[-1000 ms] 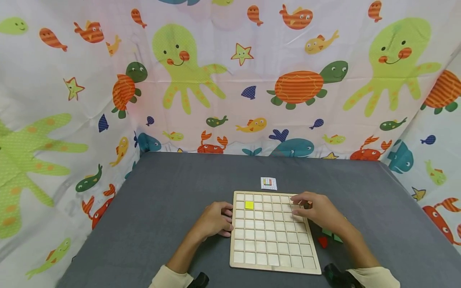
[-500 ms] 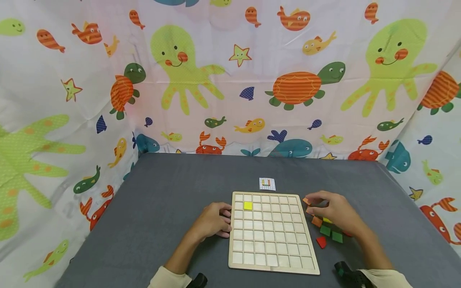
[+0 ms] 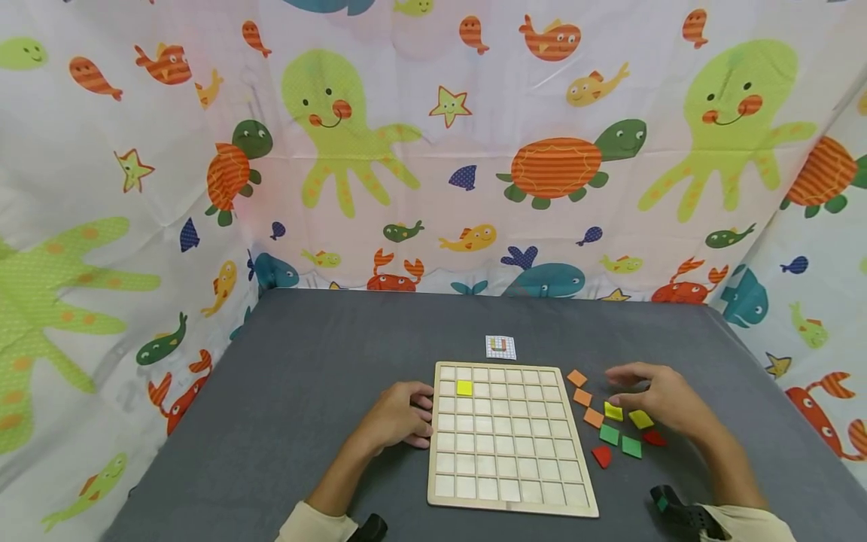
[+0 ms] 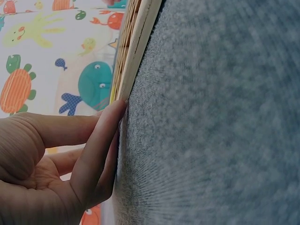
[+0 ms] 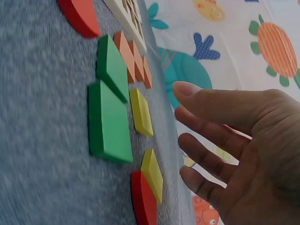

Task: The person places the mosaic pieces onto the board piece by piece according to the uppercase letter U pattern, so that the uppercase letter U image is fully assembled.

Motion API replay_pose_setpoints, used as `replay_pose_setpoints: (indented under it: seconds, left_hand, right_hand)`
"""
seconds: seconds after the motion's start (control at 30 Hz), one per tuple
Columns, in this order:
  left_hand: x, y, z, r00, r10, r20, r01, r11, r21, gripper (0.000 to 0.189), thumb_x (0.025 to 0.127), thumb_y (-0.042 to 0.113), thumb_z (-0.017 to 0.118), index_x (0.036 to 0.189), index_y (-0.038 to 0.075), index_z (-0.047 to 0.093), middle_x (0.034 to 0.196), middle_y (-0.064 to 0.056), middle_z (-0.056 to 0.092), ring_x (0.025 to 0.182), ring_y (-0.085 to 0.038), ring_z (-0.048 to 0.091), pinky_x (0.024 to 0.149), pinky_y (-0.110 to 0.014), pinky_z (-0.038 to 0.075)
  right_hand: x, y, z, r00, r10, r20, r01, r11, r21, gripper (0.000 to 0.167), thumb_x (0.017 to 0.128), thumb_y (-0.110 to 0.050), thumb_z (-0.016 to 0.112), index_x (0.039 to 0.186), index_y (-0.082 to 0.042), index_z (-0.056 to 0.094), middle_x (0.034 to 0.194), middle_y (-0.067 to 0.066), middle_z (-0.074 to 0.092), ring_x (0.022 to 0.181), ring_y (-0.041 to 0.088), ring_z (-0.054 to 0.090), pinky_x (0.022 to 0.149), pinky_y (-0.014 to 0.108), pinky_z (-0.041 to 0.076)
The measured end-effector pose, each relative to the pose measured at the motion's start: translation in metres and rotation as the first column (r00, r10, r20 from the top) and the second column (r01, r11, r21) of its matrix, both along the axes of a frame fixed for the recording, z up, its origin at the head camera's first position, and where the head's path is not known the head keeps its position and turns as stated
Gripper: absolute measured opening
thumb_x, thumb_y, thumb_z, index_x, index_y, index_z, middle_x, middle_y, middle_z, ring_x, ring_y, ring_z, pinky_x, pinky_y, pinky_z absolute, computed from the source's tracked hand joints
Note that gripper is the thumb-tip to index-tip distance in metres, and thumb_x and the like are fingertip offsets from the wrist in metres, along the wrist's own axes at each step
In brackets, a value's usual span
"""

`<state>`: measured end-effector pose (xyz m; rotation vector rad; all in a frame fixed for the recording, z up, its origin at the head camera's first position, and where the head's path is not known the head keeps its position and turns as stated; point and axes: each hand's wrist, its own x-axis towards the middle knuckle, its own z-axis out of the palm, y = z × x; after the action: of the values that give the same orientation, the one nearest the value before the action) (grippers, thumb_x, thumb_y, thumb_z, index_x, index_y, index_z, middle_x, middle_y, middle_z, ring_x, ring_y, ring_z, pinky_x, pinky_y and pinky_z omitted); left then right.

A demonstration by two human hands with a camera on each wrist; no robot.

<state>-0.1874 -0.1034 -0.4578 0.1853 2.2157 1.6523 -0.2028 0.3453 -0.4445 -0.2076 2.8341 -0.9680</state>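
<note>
A wooden grid board (image 3: 511, 506) lies on the grey table, with one yellow square tile (image 3: 463, 388) in its second row from the top. My left hand (image 3: 401, 415) rests at the board's left edge, and in the left wrist view its fingertips (image 4: 121, 107) touch the wooden side. To the right of the board, my right hand (image 3: 667, 395) hovers with parted, relaxed fingers, holding nothing. Below it are two yellow tiles (image 3: 640, 419). Around them lie three orange tiles (image 3: 582, 397), two green tiles (image 5: 110, 124) and two red round-edged pieces (image 3: 601, 456).
Behind the board lies a small white card (image 3: 500, 347) printed with a coloured grid pattern. A sea-animal curtain (image 3: 433, 165) hangs along the back and both sides of the grey table (image 3: 325, 346).
My right hand has moved right, from the board's upper right corner past the orange tiles to above the yellow ones, uncovering the loose tiles. The left hand stays at the board's edge.
</note>
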Motion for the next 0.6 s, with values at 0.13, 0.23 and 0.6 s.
replay_pose_setpoints:
  seconds: [0.13,0.23,0.6]
  left_hand:
    - [0.001,-0.001,0.001,1.000,-0.010,-0.006,0.010,1.000,-0.003,0.064,0.082,-0.018,0.075,0.142,-0.009,0.057,0.119,-0.021,0.062,0.092,-0.024,0.069,0.065,-0.038,0.068]
    - [0.001,-0.001,0.000,1.000,-0.011,-0.007,0.011,1.000,-0.001,0.064,0.082,-0.018,0.075,0.143,-0.009,0.057,0.119,-0.021,0.062,0.092,-0.024,0.069,0.065,-0.037,0.068]
    - [0.000,-0.001,0.000,1.000,-0.011,-0.008,0.011,1.000,-0.001,0.065,0.081,-0.019,0.075,0.143,-0.010,0.057,0.118,-0.021,0.062,0.085,-0.022,0.070,0.064,-0.038,0.068]
  right_hand:
    - [-0.002,0.007,-0.001,0.999,0.017,0.041,-0.017,1.000,0.014,0.051,0.090,-0.031,0.085,0.132,-0.004,0.072,0.121,0.012,0.075,0.112,0.032,0.064,0.089,0.042,0.059]
    - [-0.004,0.011,-0.003,0.997,0.038,0.063,-0.039,0.999,0.014,0.050,0.088,-0.029,0.086,0.129,-0.003,0.074,0.121,0.013,0.073,0.107,0.027,0.064,0.086,0.038,0.057]
    - [-0.006,0.016,-0.014,0.992,0.105,0.068,-0.102,0.994,-0.042,0.039,0.087,-0.019,0.087,0.120,-0.002,0.077,0.106,0.007,0.068,0.087,0.015,0.056,0.068,0.024,0.050]
